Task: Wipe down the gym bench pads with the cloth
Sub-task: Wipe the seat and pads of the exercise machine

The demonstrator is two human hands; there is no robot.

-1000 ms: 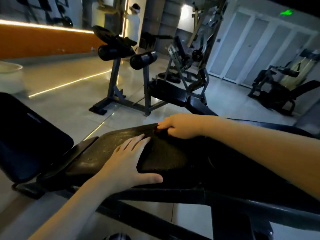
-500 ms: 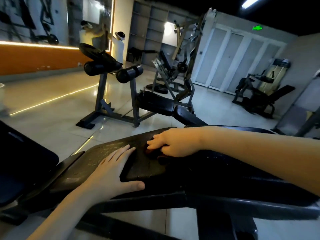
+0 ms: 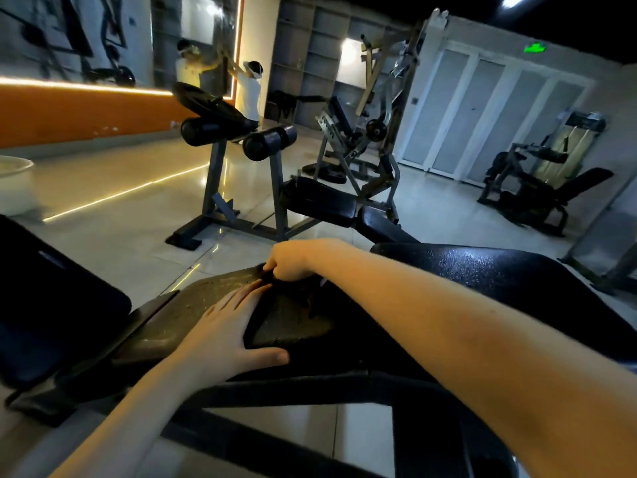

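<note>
Black grainy pad [image 3: 193, 301]; left hand [image 3: 227, 326] flat, pressing; right hand [image 3: 293, 260] clenched round dark crumpled cloth [image 3: 305, 293].

Under right hand [image 3: 293, 263], cloth [image 3: 305, 300] dark, barely separable from bench pad [image 3: 200, 300] (edges lost in shadow); its fingertips curled under, unseen; side pad [image 3: 51, 305] cut by left edge; green sign [image 3: 535, 48] unreadable.

You have two hands [image 3: 225, 327] [image 3: 291, 262] and one cloth [image 3: 306, 300] on the pad [image 3: 203, 298]; beyond the pad, two rollers [image 3: 203, 131] [image 3: 267, 143] and four door panels [image 3: 431, 108] [image 3: 482, 112] [image 3: 527, 115] [image 3: 567, 108].
</note>
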